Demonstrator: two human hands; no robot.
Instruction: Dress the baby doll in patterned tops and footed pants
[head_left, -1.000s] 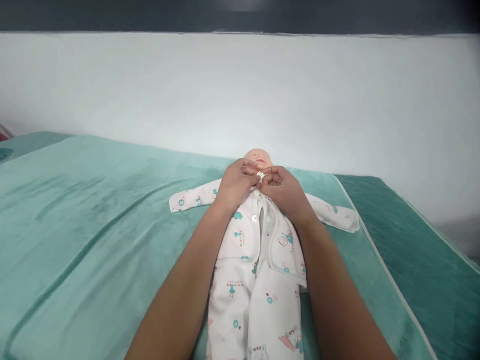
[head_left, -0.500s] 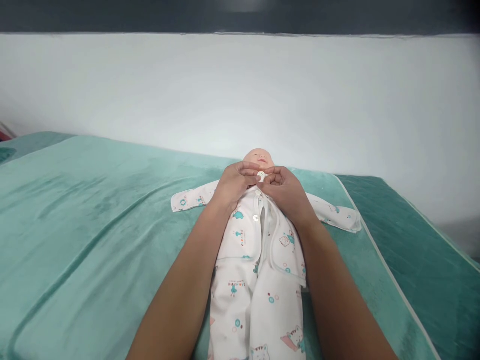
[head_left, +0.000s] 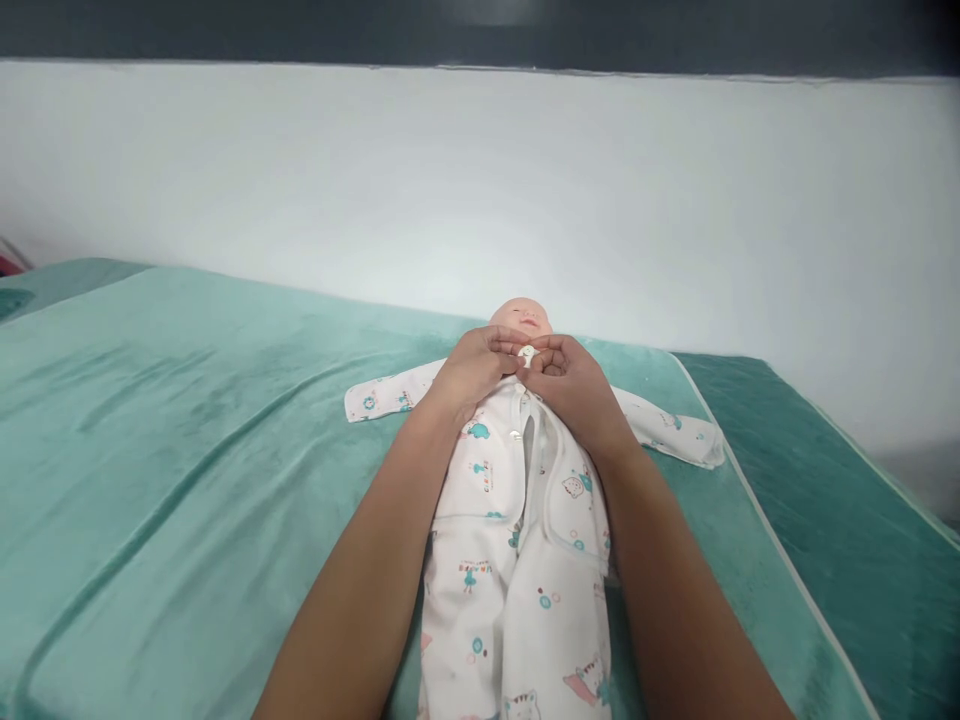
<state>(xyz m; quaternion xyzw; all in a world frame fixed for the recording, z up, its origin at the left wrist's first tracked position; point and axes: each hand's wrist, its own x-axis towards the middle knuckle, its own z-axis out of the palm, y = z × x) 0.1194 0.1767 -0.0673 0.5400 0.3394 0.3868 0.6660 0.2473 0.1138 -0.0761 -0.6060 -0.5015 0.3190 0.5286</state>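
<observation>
A baby doll (head_left: 523, 313) lies on its back, dressed in a white printed baby jacket (head_left: 487, 460) and matching trousers (head_left: 555, 640). At the collar, just below the chin, my left hand (head_left: 480, 368) pinches the jacket's edge beside a pale button (head_left: 528, 353). My right hand (head_left: 568, 378) grips the opposite edge of the collar, its fingers curled in. Both hands almost meet at the button. Lower down, the jacket front hangs apart, with another button (head_left: 516, 435) showing on its left flap. The fingertips partly hide the collar.
A light green blanket (head_left: 187, 420) with soft folds covers the bed under the doll. Darker green cloth (head_left: 840, 500) lies to the right. Behind the bed stands a white wall (head_left: 480, 180). The doll's sleeves (head_left: 394, 393) stretch out to both sides.
Both hands stay at the collar with only small finger shifts around the button. The view has moved very slightly.
</observation>
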